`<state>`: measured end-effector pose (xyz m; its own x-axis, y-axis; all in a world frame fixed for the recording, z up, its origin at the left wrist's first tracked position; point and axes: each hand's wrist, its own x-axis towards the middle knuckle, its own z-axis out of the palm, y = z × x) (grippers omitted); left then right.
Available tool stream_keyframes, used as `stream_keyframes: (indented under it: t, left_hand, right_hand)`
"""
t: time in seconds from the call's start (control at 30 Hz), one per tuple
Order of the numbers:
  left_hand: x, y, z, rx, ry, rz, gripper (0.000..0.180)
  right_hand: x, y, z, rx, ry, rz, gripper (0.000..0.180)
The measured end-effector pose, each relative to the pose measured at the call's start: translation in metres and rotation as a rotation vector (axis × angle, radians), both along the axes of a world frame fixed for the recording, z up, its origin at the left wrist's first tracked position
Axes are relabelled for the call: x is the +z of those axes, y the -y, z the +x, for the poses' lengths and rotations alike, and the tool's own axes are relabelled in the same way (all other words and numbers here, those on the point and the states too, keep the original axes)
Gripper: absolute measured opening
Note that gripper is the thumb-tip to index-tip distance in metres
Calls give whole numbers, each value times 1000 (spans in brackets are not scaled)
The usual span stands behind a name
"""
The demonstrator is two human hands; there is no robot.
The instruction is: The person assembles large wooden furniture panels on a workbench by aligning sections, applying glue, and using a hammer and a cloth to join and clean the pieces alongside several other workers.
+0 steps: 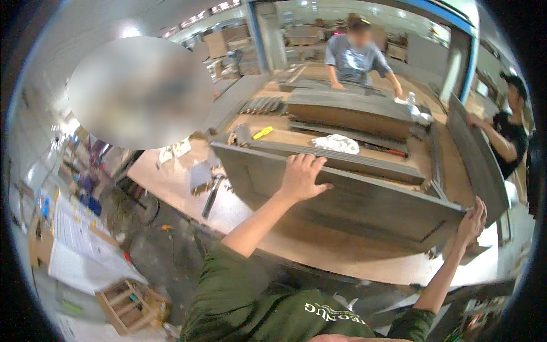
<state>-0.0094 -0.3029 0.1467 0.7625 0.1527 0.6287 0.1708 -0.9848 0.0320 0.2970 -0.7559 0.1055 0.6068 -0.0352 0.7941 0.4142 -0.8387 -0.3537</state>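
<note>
On one grey panel (342, 199), two hands: left hand (302, 176) clamped over its top edge, right hand (473, 219) flat, fingers apart (corner).

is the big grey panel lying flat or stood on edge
On edge: the grey panel stands upright on the workbench, left hand on top, right hand at its end.

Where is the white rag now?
In the head view the white rag lies on the workbench, just beyond the grey panel that the left hand grips, slightly right of that hand.
</note>
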Motion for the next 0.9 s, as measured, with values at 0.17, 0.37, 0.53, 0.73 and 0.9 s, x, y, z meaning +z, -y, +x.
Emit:
stream_keyframes:
  t: [0.17, 0.37, 0.53, 0.73, 0.9]
  left_hand:
    - [-10, -9, -20, -83, 83, -56, 68]
    - [-19, -87, -102, 162, 556, -198, 67]
    - [-96, -222, -191, 313, 811, -629, 80]
    - [-140, -262, -174, 208, 333, -956, 92]
    - [-116, -247, -158, -2, 461, -1178, 82]
  right_hand:
    - [87, -132, -114, 595, -394, -226, 28]
    - [98, -245, -179, 587, -524, -681, 65]
    - [101, -365, -230, 771, -625, -859, 76]
    - [95, -517, -333, 796, -569, -987, 69]
    - [107, -529, -347, 753, -596, -835, 55]
